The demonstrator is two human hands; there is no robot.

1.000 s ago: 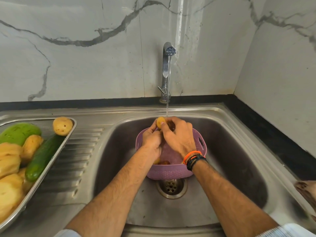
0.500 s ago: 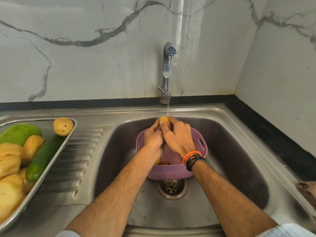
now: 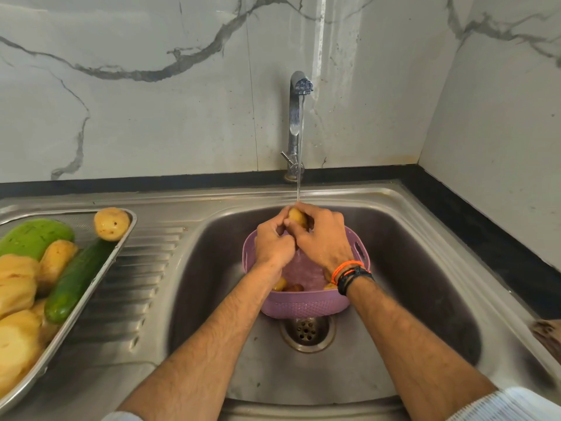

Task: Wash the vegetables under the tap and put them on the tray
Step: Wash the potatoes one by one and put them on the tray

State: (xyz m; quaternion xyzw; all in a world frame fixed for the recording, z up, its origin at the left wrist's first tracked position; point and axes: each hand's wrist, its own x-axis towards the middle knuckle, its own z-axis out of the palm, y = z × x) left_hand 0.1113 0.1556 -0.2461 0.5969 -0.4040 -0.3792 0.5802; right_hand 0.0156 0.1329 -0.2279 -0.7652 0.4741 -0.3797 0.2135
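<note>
Both hands hold a small yellow potato (image 3: 297, 218) under the running tap (image 3: 299, 123), above a purple basket (image 3: 306, 305) standing in the sink. My left hand (image 3: 273, 243) grips the potato from the left and my right hand (image 3: 323, 238) curls over it from the right. A few more small potatoes (image 3: 288, 286) lie in the basket's bottom, mostly hidden by my wrists. On the left drainboard a steel tray (image 3: 121, 247) carries a cucumber (image 3: 76, 281), a pale green vegetable (image 3: 33, 237) and several washed potatoes (image 3: 111, 223).
The basket stands just behind the sink drain (image 3: 306, 331). A ribbed drainboard (image 3: 133, 287) lies between tray and basin. A black counter strip (image 3: 485, 238) runs along the right, with a brown object (image 3: 548, 335) at the right edge. Marble walls close off the back and right.
The potato has turned a little between my fingers under the stream; both hands stay in the same place over the basket.
</note>
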